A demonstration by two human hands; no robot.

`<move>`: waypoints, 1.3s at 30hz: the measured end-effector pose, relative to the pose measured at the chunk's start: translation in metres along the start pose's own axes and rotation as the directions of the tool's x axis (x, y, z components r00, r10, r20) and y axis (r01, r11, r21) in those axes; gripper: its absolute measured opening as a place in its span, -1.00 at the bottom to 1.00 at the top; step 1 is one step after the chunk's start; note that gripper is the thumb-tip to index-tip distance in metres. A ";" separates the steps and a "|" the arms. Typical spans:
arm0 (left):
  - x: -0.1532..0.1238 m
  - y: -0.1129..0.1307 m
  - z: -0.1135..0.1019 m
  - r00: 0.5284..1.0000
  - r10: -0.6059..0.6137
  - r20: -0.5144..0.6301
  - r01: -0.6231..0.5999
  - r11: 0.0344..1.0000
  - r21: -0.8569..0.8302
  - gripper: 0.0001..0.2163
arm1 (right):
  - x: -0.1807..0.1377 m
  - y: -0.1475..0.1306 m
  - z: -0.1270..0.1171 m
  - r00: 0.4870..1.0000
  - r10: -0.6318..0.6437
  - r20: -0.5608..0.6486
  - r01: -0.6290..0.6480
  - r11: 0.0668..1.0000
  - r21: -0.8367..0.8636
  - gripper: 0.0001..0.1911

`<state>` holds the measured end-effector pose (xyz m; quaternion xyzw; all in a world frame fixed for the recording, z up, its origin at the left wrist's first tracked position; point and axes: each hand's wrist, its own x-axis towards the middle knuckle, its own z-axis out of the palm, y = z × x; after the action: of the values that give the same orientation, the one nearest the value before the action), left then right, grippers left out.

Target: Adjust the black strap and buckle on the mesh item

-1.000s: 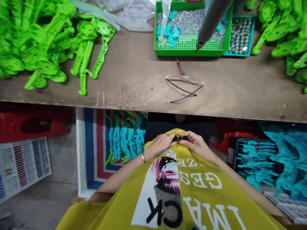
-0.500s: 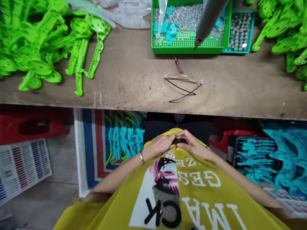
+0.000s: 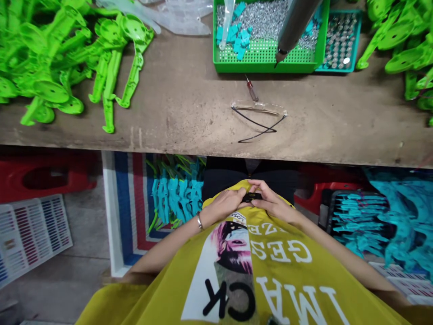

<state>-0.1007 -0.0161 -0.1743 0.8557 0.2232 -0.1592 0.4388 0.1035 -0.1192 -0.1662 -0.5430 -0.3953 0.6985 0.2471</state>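
At the far left, under the worktop (image 3: 189,122), a white crate (image 3: 30,232) lies on the floor with a red stool (image 3: 43,178) behind it. Above them a heap of green parts (image 3: 61,58) covers the worktop's left end, some trailing toward the middle. Next along, below the edge, a striped bag (image 3: 130,207) holds teal parts (image 3: 176,192). In the middle, low and close to the body, the left hand (image 3: 225,205) and the right hand (image 3: 270,203) meet at the hem of a yellow shirt (image 3: 270,280); both are curled with fingertips pinching a small black piece (image 3: 252,197), which sits between them, just below the worktop's edge and above the lap. What the piece is cannot be told, since the fingers hide most of it. A bracelet (image 3: 200,222) rings the left wrist. Straight ahead on the worktop lie clear glasses (image 3: 259,108) with dark arms crossed, and just behind them a small red screwdriver (image 3: 252,90). Behind that stands a green tray (image 3: 264,58) of silver screws and a few teal bits, with a grey cylinder (image 3: 294,25) hanging over it. Touching its right side is a teal tray (image 3: 340,43) of small round metal pieces. At the right end more green parts (image 3: 402,40) are piled, and under the worktop there a dark crate (image 3: 358,221) holds more teal parts.
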 end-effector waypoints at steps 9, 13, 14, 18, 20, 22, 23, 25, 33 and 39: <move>0.000 0.001 0.000 0.999 -0.053 0.012 0.053 0.999 0.011 -0.52 | 0.000 -0.003 0.000 1.000 0.005 -0.017 -0.007 0.993 -0.116 -0.18; 0.002 0.008 -0.009 0.994 -0.060 0.090 0.056 0.997 0.051 -0.55 | 0.001 -0.014 -0.002 0.999 0.038 0.028 -0.030 0.968 -0.249 -0.22; 0.003 0.010 -0.011 0.992 -0.059 0.107 0.053 0.997 0.057 -0.56 | 0.001 -0.018 -0.001 0.997 0.059 0.041 -0.046 0.964 -0.264 -0.21; 0.005 0.017 -0.019 0.988 -0.021 0.151 0.009 0.997 0.077 -0.44 | 0.001 -0.038 0.004 0.988 0.148 0.051 -0.131 0.960 -0.249 -0.05; 0.005 0.019 -0.020 0.987 -0.007 0.160 -0.004 0.998 0.070 -0.37 | 0.003 -0.045 0.008 0.982 0.178 0.059 -0.160 0.960 -0.228 0.03; 0.007 0.020 -0.020 0.990 -0.002 0.142 -0.002 1.000 0.024 -0.40 | 0.009 -0.046 0.009 0.976 0.206 0.069 -0.190 0.965 -0.181 0.05; 0.007 0.021 -0.020 0.992 -0.005 0.123 0.006 1.000 0.000 -0.42 | 0.013 -0.043 0.009 0.974 0.217 0.066 -0.207 0.969 -0.134 0.04; 0.008 0.020 -0.018 0.996 -0.012 0.083 0.015 0.999 -0.035 -0.47 | 0.020 -0.035 0.004 0.974 0.220 0.055 -0.222 0.975 0.026 -0.04; 0.001 0.004 -0.026 0.995 -0.011 0.102 0.023 0.992 -0.123 -0.73 | -0.045 -0.004 -0.041 0.955 0.285 -0.087 -0.287 0.958 -0.011 -0.41; -0.001 0.003 -0.042 0.984 0.036 0.175 -0.012 0.991 -0.137 -0.69 | -0.112 0.014 -0.020 0.907 0.410 -0.093 -0.420 0.888 -0.184 -0.47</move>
<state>-0.0971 0.0168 -0.1483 0.8091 0.1834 -0.2137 0.5158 0.1561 -0.2086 -0.1162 -0.6549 -0.3316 0.6775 0.0465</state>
